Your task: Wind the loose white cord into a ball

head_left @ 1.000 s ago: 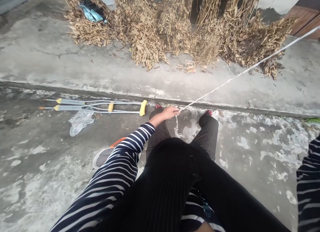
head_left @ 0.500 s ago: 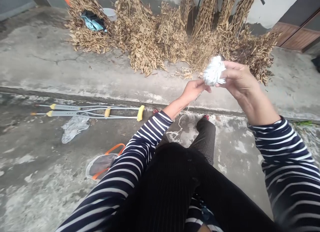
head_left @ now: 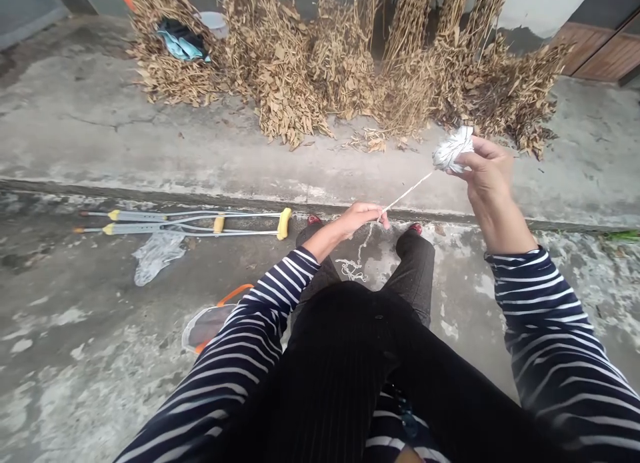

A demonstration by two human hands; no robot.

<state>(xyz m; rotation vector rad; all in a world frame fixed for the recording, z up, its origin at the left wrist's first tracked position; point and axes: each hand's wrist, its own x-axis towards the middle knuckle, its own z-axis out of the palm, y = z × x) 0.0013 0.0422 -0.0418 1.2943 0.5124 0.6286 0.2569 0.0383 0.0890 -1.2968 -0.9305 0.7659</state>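
Lap: black pinstriped trousers (head_left: 340, 363) fill the bottom middle, knees bent, with red-toed shoes (head_left: 314, 219) at the far end of the legs; navy sleeves with white stripes (head_left: 550, 336) run up on both sides.

Left hand: the left hand (head_left: 357, 221) is closed, pinching a taut strand of twine (head_left: 407, 191) between fingers and thumb, above the shoes.

Right hand: the right hand (head_left: 487, 180) is raised and half-curled, gripping the ball with thumb and fingertips.

Ball: a ball of white twine (head_left: 453, 150), rough and fibrous, oval and loosely wound, sits at the right hand's fingertips, held up over the concrete ledge; the strand leaves it toward the left hand.

Loose twine: a thin, crinkled length (head_left: 363, 246) hangs from the left hand to a small tangled coil (head_left: 351, 270) on the floor between the shins.

Floor: on patchy, stained concrete (head_left: 100, 343), an orange-rimmed mesh bag (head_left: 207, 326) lies beside the left knee, a crumpled clear plastic bag (head_left: 157, 256) further out.

Ledge edge: two metal crutches with yellow grips (head_left: 283, 223) lie along it.

Back: bundles of dried, brown leafy stalks (head_left: 285, 96) lean against a wall, a dark and pale blue cloth (head_left: 180, 46) lying on them.
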